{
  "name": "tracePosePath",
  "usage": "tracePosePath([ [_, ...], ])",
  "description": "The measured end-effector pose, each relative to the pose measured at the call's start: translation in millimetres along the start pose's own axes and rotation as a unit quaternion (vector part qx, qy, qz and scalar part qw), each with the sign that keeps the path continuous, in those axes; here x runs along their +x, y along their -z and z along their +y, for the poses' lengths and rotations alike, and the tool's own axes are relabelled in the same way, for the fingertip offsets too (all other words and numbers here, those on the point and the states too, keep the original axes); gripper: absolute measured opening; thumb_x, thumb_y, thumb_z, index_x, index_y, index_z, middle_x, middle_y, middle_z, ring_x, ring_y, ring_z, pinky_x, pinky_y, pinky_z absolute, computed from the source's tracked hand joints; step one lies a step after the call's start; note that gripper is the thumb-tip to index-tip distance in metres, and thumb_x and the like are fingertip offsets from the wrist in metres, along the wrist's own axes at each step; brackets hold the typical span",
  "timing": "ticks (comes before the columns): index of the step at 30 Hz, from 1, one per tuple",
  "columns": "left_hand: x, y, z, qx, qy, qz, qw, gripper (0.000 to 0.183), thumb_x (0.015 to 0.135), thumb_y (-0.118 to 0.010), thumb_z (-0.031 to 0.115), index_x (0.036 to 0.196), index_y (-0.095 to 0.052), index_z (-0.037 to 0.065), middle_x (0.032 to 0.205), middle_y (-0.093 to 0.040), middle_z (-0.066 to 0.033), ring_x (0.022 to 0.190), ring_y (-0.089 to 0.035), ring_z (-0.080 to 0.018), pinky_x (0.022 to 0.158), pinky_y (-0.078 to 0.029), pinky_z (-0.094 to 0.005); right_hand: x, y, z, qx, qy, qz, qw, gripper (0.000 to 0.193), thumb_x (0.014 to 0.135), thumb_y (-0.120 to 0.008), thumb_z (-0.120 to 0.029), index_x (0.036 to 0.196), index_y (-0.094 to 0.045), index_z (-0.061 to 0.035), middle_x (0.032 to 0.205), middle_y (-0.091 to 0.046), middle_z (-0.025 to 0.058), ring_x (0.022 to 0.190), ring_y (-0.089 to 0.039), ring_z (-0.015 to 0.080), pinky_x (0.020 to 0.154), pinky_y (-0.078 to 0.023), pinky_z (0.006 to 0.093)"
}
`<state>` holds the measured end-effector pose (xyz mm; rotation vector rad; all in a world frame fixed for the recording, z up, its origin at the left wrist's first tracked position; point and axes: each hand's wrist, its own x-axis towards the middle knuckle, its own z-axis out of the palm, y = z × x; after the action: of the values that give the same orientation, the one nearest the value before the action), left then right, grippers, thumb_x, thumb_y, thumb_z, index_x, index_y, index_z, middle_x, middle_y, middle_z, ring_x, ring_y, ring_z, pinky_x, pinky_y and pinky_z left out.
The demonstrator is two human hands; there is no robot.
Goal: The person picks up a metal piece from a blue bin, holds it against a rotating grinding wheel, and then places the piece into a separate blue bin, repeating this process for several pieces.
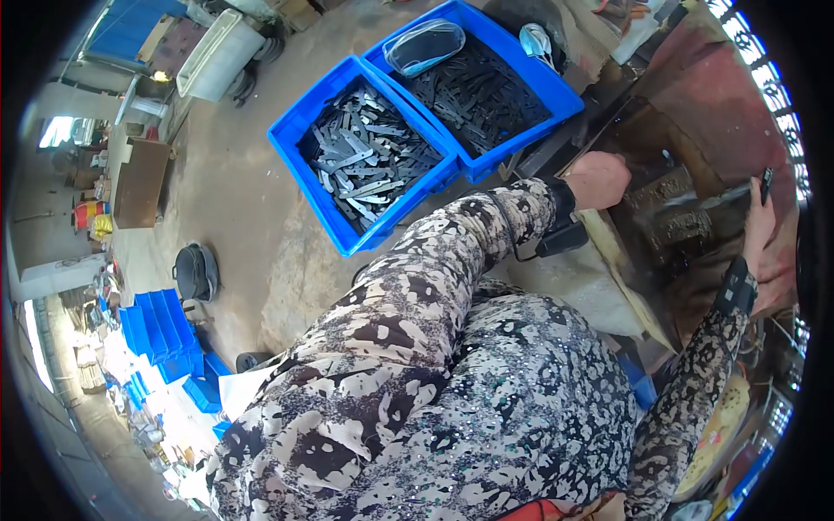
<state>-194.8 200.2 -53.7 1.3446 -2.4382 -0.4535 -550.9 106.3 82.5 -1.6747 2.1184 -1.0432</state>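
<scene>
My left hand [598, 181] is curled into a fist at the left edge of a dark, stained work surface [647, 130]. What it grips, if anything, is hidden. Over the right side of that surface, my right hand [760, 221] pinches a small, dark, narrow piece [766, 181] between thumb and fingers. Between the hands lie two rough, wet-looking blocks, a farther block [662, 186] and a nearer block [688, 226]. Left of my left arm stands a blue bin [291, 143] full of flat grey metal strips [369, 148].
Beside it, a second blue bin [565, 100] holds darker strips [478, 91], a clear plastic case [424, 45] and, at its far rim, a light-blue face mask [537, 42]. Stacked blue trays [161, 326] and a black round container [195, 271] stand on the floor at left.
</scene>
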Motion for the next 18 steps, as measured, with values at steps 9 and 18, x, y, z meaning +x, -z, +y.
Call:
tracePosePath([
  [9,14.6,5.8,-11.5,-0.122,-0.026,0.134,0.983,0.028,0.067,-0.059,0.002,0.093,-0.070,0.007,0.090,-0.062,-0.0122,0.090,-0.060,-0.0331,0.077,-0.051,-0.0399,-119.8,2.5,-51.8,0.033,0.061,-0.022,0.997,0.039,0.090,-0.062,-0.032,0.110,-0.061,0.0011,0.089,-0.063,0.0075,0.085,-0.057,0.0131,0.077,-0.043,0.0252],
  [18,55.8,-20.5,1.0,-0.056,-0.143,0.101,0.983,0.029,0.067,-0.058,0.001,0.096,-0.063,0.004,0.087,-0.060,-0.0161,0.087,-0.060,-0.0345,0.076,-0.049,-0.0417,-316.6,-21.8,-64.8,-0.035,0.126,-0.059,0.990,0.029,0.079,-0.067,-0.009,0.107,-0.061,-0.0068,0.089,-0.065,0.0144,0.079,-0.066,0.0288,0.072,-0.051,0.0357],
])
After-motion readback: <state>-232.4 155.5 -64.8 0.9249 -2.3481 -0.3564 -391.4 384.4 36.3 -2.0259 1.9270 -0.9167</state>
